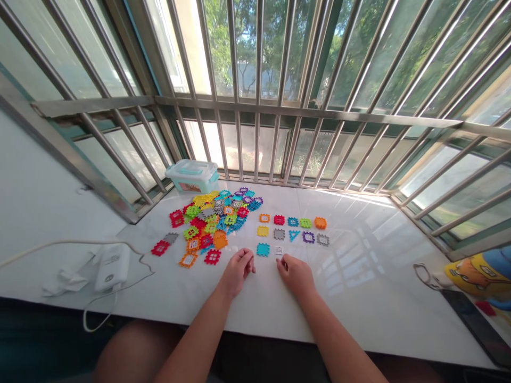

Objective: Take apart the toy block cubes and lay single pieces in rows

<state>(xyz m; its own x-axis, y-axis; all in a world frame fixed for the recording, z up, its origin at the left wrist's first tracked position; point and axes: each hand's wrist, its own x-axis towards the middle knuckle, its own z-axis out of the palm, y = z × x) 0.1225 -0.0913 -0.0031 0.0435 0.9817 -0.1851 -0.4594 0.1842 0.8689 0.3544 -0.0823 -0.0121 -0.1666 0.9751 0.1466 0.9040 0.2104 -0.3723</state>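
My left hand rests on the white marble sill, its fingers curled together around nothing I can see. The nearest piece is a teal square plastic building tile, just above those fingers. My right hand lies close by, its fingertips just below a small white tile. Two neat rows of single coloured tiles stand further out. To the left lies a loose heap of multicoloured tiles.
A lidded translucent plastic box stands at the back corner by steel window bars. At the left are a white charger and a cable. At the right lie eyeglasses, a black phone and a yellow cartoon cushion.
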